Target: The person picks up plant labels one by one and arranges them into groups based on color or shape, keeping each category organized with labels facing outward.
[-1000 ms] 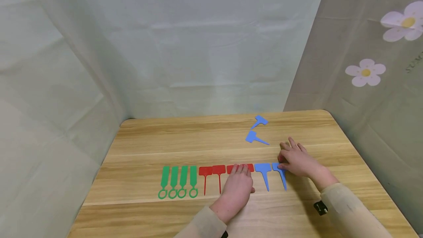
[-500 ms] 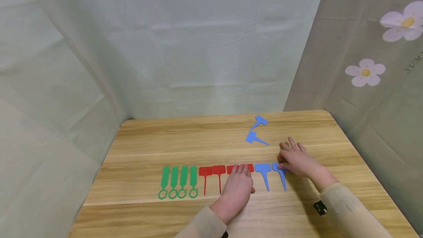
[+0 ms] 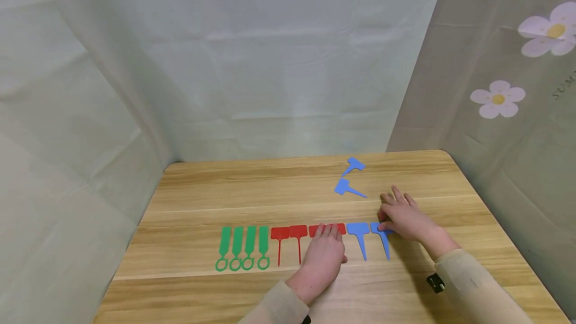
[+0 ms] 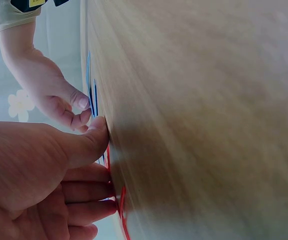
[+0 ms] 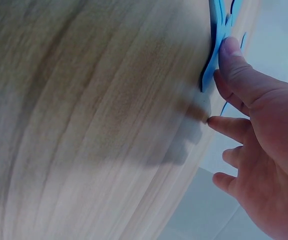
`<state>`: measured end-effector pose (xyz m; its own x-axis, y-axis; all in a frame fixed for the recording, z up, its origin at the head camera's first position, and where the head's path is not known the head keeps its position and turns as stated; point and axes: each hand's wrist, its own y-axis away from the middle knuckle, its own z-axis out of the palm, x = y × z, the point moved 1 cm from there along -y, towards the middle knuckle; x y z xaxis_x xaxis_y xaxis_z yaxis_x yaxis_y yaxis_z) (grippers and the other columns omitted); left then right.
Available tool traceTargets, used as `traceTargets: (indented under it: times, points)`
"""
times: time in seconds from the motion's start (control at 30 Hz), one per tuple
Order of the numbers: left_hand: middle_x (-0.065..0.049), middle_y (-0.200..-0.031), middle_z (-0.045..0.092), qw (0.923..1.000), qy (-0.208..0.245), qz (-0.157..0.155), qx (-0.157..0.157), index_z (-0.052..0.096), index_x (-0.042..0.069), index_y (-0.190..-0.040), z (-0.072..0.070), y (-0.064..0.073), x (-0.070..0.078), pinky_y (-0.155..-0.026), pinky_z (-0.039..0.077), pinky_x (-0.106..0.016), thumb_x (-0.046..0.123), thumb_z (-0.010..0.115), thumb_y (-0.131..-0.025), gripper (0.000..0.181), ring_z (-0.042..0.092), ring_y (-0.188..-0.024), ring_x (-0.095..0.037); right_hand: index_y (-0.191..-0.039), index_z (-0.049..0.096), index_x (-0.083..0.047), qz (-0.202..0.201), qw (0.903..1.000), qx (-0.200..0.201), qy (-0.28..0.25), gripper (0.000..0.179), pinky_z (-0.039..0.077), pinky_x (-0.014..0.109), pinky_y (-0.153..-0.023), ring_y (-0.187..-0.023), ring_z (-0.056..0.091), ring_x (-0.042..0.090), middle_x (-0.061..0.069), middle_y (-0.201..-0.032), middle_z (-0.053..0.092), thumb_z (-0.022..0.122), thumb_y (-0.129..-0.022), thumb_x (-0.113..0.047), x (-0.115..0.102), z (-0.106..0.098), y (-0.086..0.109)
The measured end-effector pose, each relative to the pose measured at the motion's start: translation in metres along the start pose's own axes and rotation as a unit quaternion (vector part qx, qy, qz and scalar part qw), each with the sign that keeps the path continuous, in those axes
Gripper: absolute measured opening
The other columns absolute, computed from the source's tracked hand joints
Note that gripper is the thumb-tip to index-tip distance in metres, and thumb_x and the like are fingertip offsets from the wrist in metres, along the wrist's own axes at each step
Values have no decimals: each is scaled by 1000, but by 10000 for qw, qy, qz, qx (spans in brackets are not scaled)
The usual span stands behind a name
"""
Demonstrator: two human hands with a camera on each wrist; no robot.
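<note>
A row of flat plastic plant labels lies on the table. My left hand [image 3: 324,254] rests with its fingers extended on the heads of two red T-shaped plant labels [image 3: 340,229], mostly covering them. At the row's right end, my right hand [image 3: 407,219] holds the head of a blue T-shaped plant label [image 3: 385,245] between thumb and index finger; its other fingers spread away. The right wrist view shows the thumb on this blue label [image 5: 212,70]. Another blue plant label [image 3: 358,229] lies just left of it, between the hands.
Two more red plant labels [image 3: 298,231] and several green ring-ended labels [image 3: 250,239] continue the row leftward. Two loose blue plant labels [image 3: 343,186] lie farther back at odd angles. Fabric [image 3: 288,64] hangs behind the wooden table [image 3: 189,294].
</note>
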<state>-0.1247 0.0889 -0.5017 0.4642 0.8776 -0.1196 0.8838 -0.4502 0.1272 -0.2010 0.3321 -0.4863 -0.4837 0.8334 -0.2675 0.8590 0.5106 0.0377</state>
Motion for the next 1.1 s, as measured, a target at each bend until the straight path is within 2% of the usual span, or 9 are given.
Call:
traceTargets:
  times: [0.43, 0.8, 0.93, 1.1]
  points:
    - [-3, -153, 61, 10000, -13, 5, 52, 67, 12, -147, 0, 0, 0, -124, 36, -38, 47, 74, -100, 59, 54, -145, -19, -87, 61, -26, -8, 10000, 3, -36, 23, 19, 84, -114, -150, 18, 68, 36, -155, 47, 80, -94, -38, -1, -2, -2]
    - [-3, -152, 63, 9999, -25, -11, 103, 68, 11, -146, 0, 0, 0, -124, 37, -37, 47, 76, -99, 60, 55, -143, -19, -88, 64, -25, 51, 10000, 32, 8, 22, 23, 83, -114, -150, 22, 66, 34, -154, 49, 80, -95, -39, 1, -3, -3]
    - [-4, -153, 62, 10000, 35, -15, 41, 67, 11, -147, 1, -1, 0, -124, 37, -37, 46, 75, -99, 60, 55, -144, -20, -99, 71, -21, -36, 9993, 294, 209, 18, 35, 79, -110, -148, 35, 61, 29, -150, 56, 78, -98, -37, 2, -2, -4]
    - [-3, -154, 60, 10000, 84, -26, -32, 66, 12, -148, 1, -1, 0, -125, 36, -37, 48, 74, -100, 61, 53, -145, -20, -118, 73, -10, -104, 9972, 661, 340, 29, 46, 72, -106, -140, 50, 54, 24, -143, 63, 78, -100, -33, 2, -1, -7]
